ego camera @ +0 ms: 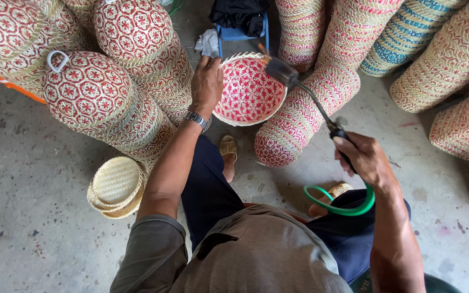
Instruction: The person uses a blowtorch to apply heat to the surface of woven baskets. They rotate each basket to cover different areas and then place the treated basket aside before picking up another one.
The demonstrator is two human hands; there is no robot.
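Note:
My left hand [206,82] grips the left rim of a round woven basket [252,95] with a red and pale star pattern, holding it tilted so its inside faces me. My right hand [363,157] holds the black handle of a long-necked gas torch [299,89]. The torch's dark nozzle sits at the basket's upper right rim, with a small orange flame at its tip. A green hose [343,209] loops from the torch handle under my right wrist. A metal watch is on my left wrist.
Long stacks of red-patterned woven baskets [109,97] lie on the concrete floor to the left, and more stacks [299,119] lie ahead and to the right. A few plain pale baskets [116,187] sit by my left knee. A blue stool [241,32] with dark cloth stands behind.

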